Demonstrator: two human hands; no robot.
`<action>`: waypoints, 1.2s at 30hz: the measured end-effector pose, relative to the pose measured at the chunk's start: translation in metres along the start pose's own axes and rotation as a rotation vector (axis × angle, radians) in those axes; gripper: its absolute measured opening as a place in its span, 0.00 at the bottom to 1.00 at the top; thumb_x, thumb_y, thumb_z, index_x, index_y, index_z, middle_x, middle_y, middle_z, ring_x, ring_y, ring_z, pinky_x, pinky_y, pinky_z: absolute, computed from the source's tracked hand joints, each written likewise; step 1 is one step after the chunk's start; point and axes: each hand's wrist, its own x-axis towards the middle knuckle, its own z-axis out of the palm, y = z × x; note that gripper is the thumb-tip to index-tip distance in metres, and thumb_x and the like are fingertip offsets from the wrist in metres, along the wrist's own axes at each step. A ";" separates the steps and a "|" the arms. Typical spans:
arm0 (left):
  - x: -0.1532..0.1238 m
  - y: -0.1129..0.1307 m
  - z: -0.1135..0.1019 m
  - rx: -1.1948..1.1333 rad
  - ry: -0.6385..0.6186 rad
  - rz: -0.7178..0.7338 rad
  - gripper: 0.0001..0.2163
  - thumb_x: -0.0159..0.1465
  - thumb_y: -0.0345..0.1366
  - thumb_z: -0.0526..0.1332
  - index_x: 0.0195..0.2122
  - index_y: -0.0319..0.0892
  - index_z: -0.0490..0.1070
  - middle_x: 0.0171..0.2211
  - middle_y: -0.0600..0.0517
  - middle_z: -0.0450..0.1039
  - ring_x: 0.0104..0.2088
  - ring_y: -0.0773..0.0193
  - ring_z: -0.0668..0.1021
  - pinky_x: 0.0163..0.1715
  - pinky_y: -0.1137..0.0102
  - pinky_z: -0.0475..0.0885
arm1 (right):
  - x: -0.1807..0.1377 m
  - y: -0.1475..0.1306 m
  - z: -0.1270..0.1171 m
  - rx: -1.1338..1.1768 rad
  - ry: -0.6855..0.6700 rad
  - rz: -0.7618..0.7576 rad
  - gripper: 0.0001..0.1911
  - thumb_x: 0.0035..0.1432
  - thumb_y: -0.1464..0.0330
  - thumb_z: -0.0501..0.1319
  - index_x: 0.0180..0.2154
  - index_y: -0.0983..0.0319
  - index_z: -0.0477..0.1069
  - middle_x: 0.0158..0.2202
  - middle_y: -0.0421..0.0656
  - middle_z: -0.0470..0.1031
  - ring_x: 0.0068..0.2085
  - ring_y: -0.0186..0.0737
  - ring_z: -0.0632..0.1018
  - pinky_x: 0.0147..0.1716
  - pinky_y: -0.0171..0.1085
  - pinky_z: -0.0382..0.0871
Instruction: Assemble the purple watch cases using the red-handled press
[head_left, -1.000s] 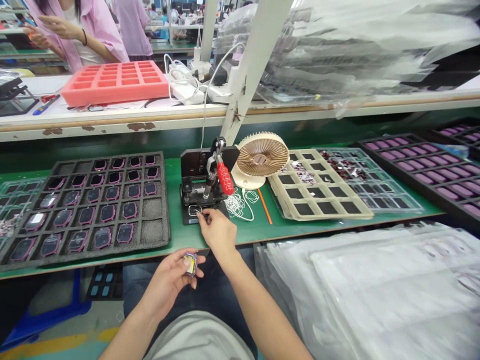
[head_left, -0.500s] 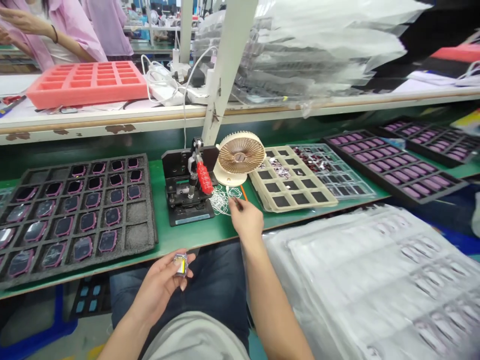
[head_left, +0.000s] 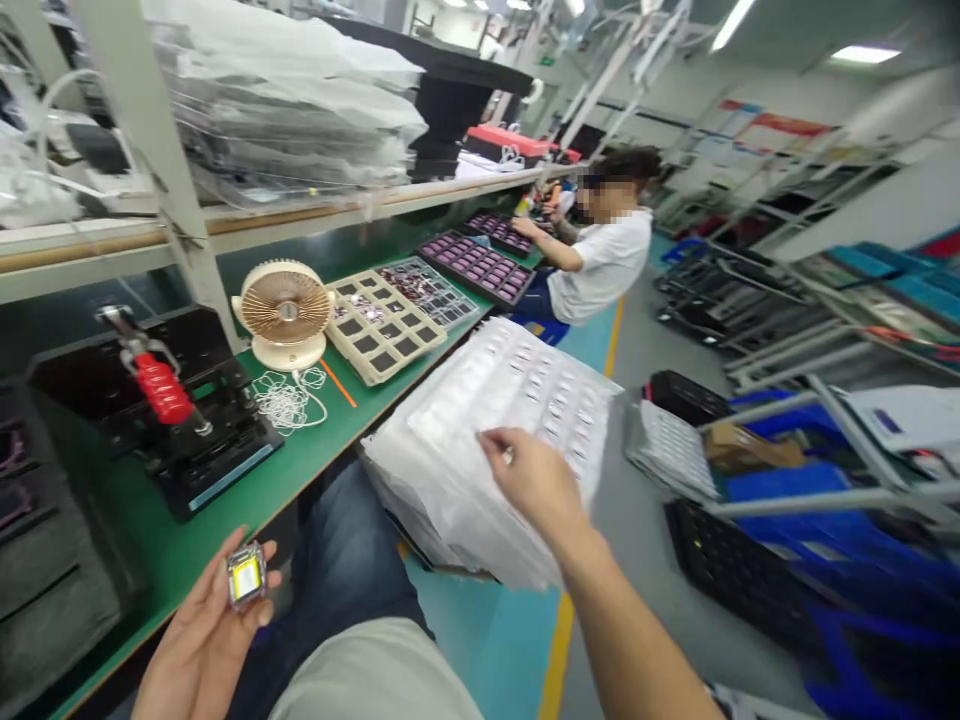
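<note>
In my left hand (head_left: pixel 202 630), at the lower left, I hold a small watch case (head_left: pixel 246 577) between thumb and fingers. Its yellow-edged inside with a white centre faces up. My right hand (head_left: pixel 536 485) hovers over or rests on a stack of white bagged trays (head_left: pixel 442 430); contact is unclear. Its fingers are pinched together, with a small pale bit (head_left: pixel 508 456) showing among them, too small to name. Rows of oblong parts show through the top white sheet.
On the green bench (head_left: pixel 337 425) stand a black press with a red handle (head_left: pixel 163 388), a cream fan (head_left: pixel 285 312), a tangled white cord (head_left: pixel 285 402) and a beige compartment tray (head_left: pixel 375 350). A co-worker (head_left: pixel 600 250) sits farther along. Crates and racks line the right side.
The view has swung right. My right hand has moved from beside the white cord on the bench to the white stack. My left hand keeps the watch case.
</note>
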 end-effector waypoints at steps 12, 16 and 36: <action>-0.004 -0.024 0.044 0.065 -0.084 -0.134 0.19 0.57 0.35 0.78 0.50 0.41 0.83 0.54 0.39 0.83 0.48 0.43 0.87 0.40 0.65 0.86 | -0.025 0.104 -0.003 -0.053 -0.370 0.051 0.08 0.59 0.59 0.69 0.39 0.52 0.84 0.39 0.40 0.84 0.39 0.44 0.81 0.30 0.35 0.60; -0.004 -0.027 0.051 0.089 -0.132 -0.142 0.18 0.58 0.35 0.78 0.49 0.39 0.83 0.52 0.37 0.84 0.46 0.43 0.87 0.39 0.65 0.85 | -0.029 0.100 0.005 -0.047 -0.353 0.007 0.09 0.60 0.59 0.67 0.40 0.53 0.83 0.44 0.41 0.83 0.43 0.46 0.81 0.32 0.36 0.61; -0.009 -0.029 0.031 0.102 -0.371 0.035 0.17 0.65 0.39 0.73 0.54 0.39 0.83 0.54 0.37 0.81 0.47 0.51 0.83 0.45 0.59 0.82 | -0.082 -0.121 0.079 0.942 -0.493 -0.336 0.18 0.63 0.52 0.68 0.33 0.60 0.81 0.30 0.42 0.81 0.30 0.39 0.76 0.31 0.35 0.68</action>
